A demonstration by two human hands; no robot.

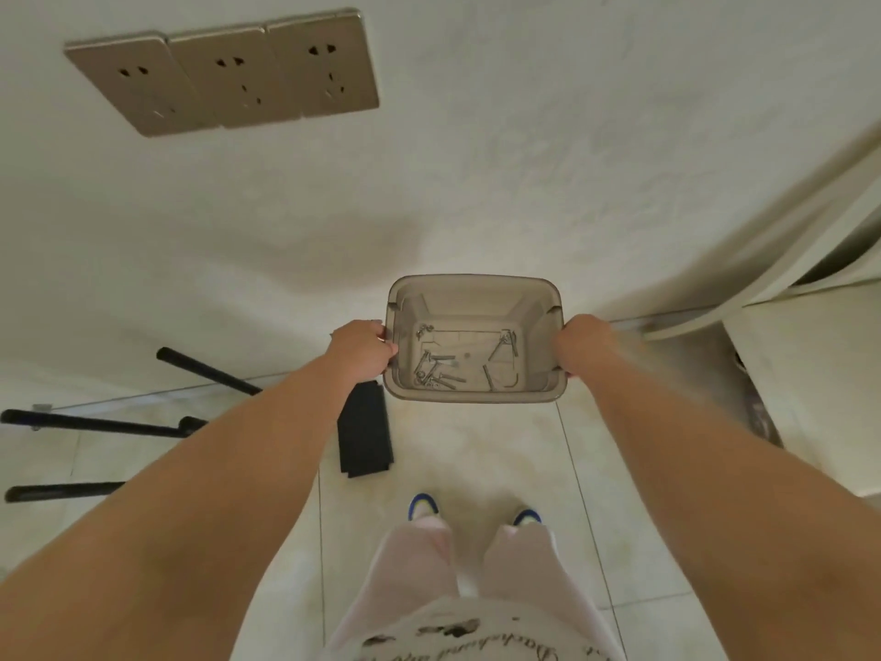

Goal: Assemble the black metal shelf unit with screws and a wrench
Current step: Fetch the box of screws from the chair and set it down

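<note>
A translucent plastic bin (476,283) holding loose screws (436,369) was gripped at its side rims, fingers curled, by the left hand (364,348) and right hand (584,343).

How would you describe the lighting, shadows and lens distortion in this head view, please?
Head view: dim, soft light without glare; a broad shadow falls on the white wall above the translucent grey plastic bin. Wide-angle distortion stretches the forearms and tilts the bronze wall sockets. The left hand and right hand are slightly soft, yet the metal screws stay discernible.
</note>
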